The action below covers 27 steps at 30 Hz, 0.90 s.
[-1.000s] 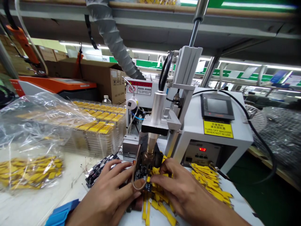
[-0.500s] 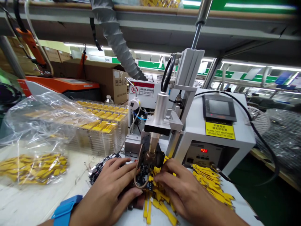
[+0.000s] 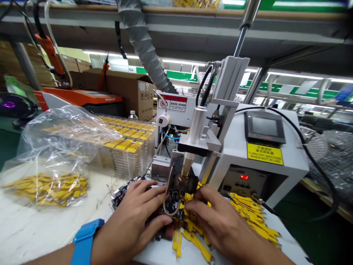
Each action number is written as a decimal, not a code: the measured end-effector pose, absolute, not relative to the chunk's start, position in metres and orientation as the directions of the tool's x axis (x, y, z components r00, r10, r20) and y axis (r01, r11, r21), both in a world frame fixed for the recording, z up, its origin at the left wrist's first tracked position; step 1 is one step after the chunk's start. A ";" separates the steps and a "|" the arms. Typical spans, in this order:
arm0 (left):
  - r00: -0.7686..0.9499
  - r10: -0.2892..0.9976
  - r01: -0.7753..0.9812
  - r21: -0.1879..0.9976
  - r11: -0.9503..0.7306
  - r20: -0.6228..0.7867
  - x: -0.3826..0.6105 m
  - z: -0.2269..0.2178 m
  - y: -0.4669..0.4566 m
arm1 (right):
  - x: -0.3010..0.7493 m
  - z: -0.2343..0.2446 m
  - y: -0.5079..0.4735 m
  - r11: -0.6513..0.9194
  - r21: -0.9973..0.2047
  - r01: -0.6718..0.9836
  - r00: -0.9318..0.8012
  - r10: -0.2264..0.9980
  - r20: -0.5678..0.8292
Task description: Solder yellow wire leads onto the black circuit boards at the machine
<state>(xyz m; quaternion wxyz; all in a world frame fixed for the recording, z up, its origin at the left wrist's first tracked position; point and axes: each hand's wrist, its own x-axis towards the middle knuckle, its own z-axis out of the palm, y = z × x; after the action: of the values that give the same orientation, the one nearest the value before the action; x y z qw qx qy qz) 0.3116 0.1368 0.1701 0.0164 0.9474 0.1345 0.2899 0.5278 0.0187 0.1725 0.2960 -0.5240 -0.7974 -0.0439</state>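
Observation:
My left hand (image 3: 135, 213) lies with fingers stretched and thumb apart, its tips against the black circuit boards (image 3: 173, 198) under the machine's metal pressing head (image 3: 187, 165). Opposite it, my right hand (image 3: 217, 217) is closed in a pinch at the yellow flex cables (image 3: 189, 197) by the boards' edge. Its fingers partly cover the cable ends. A thin curved tube (image 3: 165, 198) loops down between my hands. More black boards (image 3: 121, 193) are heaped beyond my left hand, and loose yellow strips (image 3: 197, 244) lie in front of the head.
A clear bag (image 3: 55, 187) of yellow strips lies at left, before stacked clear trays (image 3: 129, 158). Another strip pile (image 3: 248, 209) is right of my hand. The machine's control box (image 3: 264, 154) stands behind it; a grey duct (image 3: 143, 48) hangs overhead.
The whole view has shifted, so everything sits slightly further right. Both hands keep about the same place at the boards, with little visible finger movement.

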 end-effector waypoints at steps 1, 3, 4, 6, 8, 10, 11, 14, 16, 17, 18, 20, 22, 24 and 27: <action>0.798 0.267 0.239 0.122 -0.963 0.540 0.312 0.171 0.137 | 0.528 0.173 0.019 0.447 -0.234 0.863 -0.278 0.808 0.519; 0.805 0.270 0.228 0.145 -0.963 0.528 0.312 0.172 0.136 | 0.528 0.173 0.019 0.452 -0.228 0.863 -0.286 0.806 0.518; 0.809 0.276 0.227 0.156 -0.961 0.520 0.312 0.173 0.136 | 0.529 0.174 0.020 0.454 -0.224 0.862 -0.290 0.806 0.516; 0.815 0.285 0.227 0.174 -0.958 0.505 0.313 0.175 0.135 | 0.529 0.173 0.020 0.463 -0.210 0.861 -0.302 0.798 0.522; 0.821 0.291 0.228 0.186 -0.956 0.492 0.313 0.176 0.134 | 0.530 0.173 0.019 0.466 -0.197 0.863 -0.311 0.795 0.521; 0.826 0.296 0.231 0.190 -0.954 0.480 0.313 0.177 0.133 | 0.530 0.172 0.019 0.458 -0.187 0.869 -0.314 0.803 0.506; 0.830 0.297 0.234 0.189 -0.954 0.472 0.313 0.178 0.133 | 0.530 0.172 0.019 0.451 -0.185 0.873 -0.314 0.810 0.494; 0.839 0.301 0.241 0.187 -0.952 0.454 0.313 0.180 0.132 | 0.531 0.172 0.019 0.440 -0.175 0.881 -0.313 0.818 0.483; 0.840 0.302 0.240 0.190 -0.952 0.452 0.313 0.181 0.132 | 0.531 0.172 0.019 0.447 -0.161 0.880 -0.320 0.807 0.496; 0.838 0.303 0.240 0.192 -0.952 0.454 0.313 0.181 0.132 | 0.531 0.173 0.020 0.453 -0.155 0.878 -0.324 0.801 0.504; 0.838 0.303 0.239 0.194 -0.951 0.454 0.313 0.181 0.132 | 0.530 0.173 0.020 0.460 -0.151 0.875 -0.329 0.794 0.512; 0.840 0.304 0.237 0.201 -0.951 0.450 0.313 0.181 0.132 | 0.530 0.173 0.020 0.474 -0.151 0.867 -0.337 0.782 0.524; 0.846 0.304 0.234 0.207 -0.950 0.439 0.312 0.180 0.132 | 0.530 0.173 0.020 0.473 -0.151 0.868 -0.339 0.786 0.517; 0.850 0.307 0.234 0.215 -0.948 0.429 0.312 0.180 0.132 | 0.530 0.173 0.020 0.466 -0.145 0.873 -0.339 0.793 0.506; 0.844 0.310 0.233 0.222 -0.947 0.437 0.310 0.180 0.132 | 0.531 0.171 0.020 0.469 -0.141 0.872 -0.346 0.794 0.500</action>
<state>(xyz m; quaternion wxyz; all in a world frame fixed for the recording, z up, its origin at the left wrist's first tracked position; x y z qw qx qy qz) 0.3104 0.1324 0.1798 0.0804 0.9569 0.1419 0.2401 0.5314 0.0196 0.1715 0.2591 -0.5100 -0.8168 -0.0753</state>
